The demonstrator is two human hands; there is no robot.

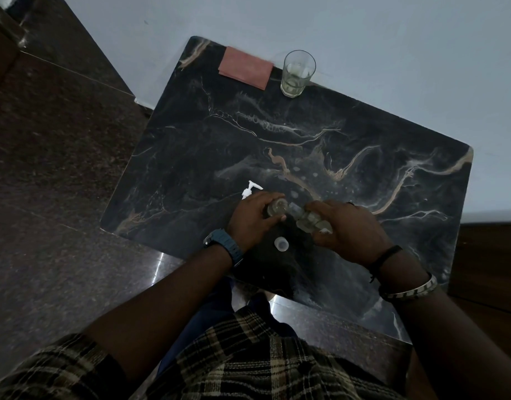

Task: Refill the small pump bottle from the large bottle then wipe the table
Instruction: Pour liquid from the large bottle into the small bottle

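My left hand (252,217) grips the small clear bottle (277,207), which stands upright on the black marble table (208,151) with its top off. My right hand (349,229) holds the large clear bottle (310,219) tilted sideways, its mouth against the small bottle's opening. The white pump head (250,189) lies on the table just left of my left hand. A small pale cap (281,243) sits on the table between my wrists. Several wet drops spot the marble beyond the bottles.
A folded pink cloth (245,67) lies at the table's far edge by the wall. A drinking glass (297,73) with a little liquid stands to its right. Dark stone floor lies to the left of the table.
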